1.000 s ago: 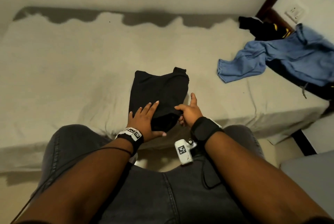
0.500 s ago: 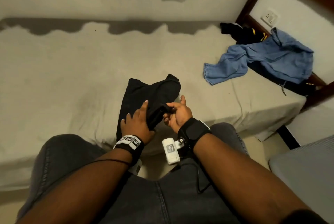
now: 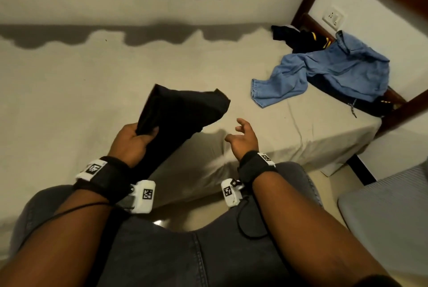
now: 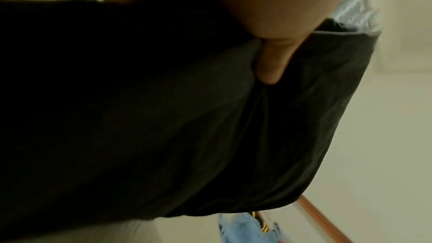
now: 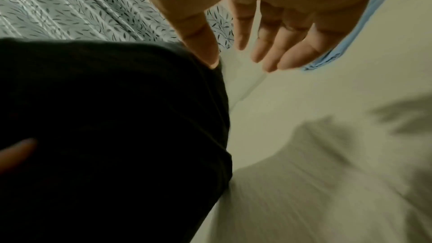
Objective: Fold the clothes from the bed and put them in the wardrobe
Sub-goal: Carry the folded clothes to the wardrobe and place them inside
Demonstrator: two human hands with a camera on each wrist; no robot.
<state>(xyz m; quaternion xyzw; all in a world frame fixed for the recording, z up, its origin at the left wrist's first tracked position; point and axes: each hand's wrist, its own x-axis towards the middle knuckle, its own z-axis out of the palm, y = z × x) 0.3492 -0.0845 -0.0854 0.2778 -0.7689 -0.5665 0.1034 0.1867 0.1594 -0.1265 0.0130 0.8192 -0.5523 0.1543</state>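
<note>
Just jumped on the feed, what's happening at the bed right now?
A person is partway through the clothes. The left hand grips a folded black garment, lifted off the bed. The right hand is open beside it, holding nothing. A blue shirt lies unfolded near the bed's far right corner, on top of dark clothes with yellow stripes. No wardrobe is in view.
</note>
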